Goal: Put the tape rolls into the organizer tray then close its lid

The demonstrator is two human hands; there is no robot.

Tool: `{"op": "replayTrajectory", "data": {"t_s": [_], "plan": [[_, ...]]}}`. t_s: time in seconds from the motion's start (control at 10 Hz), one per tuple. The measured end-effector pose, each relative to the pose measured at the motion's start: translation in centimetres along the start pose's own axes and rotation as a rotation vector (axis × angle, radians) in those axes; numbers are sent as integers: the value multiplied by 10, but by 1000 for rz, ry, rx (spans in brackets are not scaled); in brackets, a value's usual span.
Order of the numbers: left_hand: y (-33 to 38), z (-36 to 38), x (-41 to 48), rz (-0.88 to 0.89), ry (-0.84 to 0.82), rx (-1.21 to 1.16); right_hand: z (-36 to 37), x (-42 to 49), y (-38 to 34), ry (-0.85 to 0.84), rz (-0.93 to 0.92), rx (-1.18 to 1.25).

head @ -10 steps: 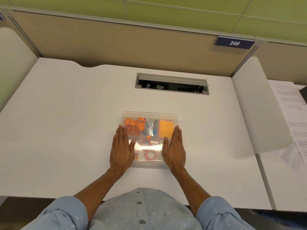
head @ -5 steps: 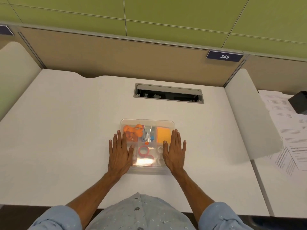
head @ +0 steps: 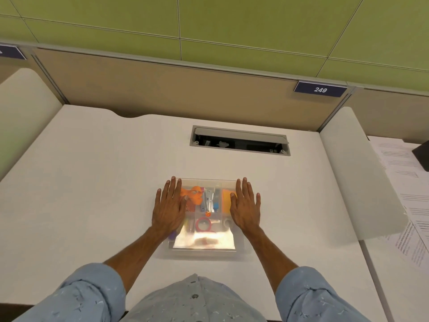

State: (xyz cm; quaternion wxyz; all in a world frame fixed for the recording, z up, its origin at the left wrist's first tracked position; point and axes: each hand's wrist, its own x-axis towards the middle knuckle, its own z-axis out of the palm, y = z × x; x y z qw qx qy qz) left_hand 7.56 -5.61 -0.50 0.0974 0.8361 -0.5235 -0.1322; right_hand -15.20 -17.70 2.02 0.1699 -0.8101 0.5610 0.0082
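A clear plastic organizer tray [head: 204,251] sits on the white desk with its transparent lid lying flat over it. Through the lid I see a red tape roll [head: 203,224] and a pale tape roll [head: 226,223] in the near compartments; glare hides the front part. Orange scissors [head: 193,194], a stapler [head: 209,201] and an orange pad [head: 225,198] fill the far compartments. My left hand [head: 169,206] lies flat, fingers spread, on the lid's left side. My right hand [head: 245,206] lies flat on its right side.
A cable slot [head: 240,142] with a raised grey flap is set in the desk behind the tray. Printed papers [head: 408,194] and a dark object [head: 422,154] lie on the neighbouring desk at right. A partition with a sign reading 249 [head: 320,89] closes the back.
Both hands have slid away from me along the lid, from its near half to its far half, with fingers spreading. The head camera tilted up a little.
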Motion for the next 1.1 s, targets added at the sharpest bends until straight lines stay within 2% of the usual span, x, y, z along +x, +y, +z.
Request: {"op": "replayTrajectory", "data": {"t_s": [0.3, 0.5, 0.6, 0.8, 1.1], "plan": [[-1, 15, 7, -5, 33, -148, 20, 8, 5, 68, -2, 168], [-3, 16, 10, 10, 40, -158, 24, 12, 7, 101, -29, 251], [-3, 15, 9, 2, 48, -139, 22, 11, 6, 98, -23, 239], [4, 5, 1, -17, 22, -9, 16, 4, 1, 45, 16, 56], [10, -18, 7, 68, 36, 196, -5, 0, -16, 92, -26, -93]]}}
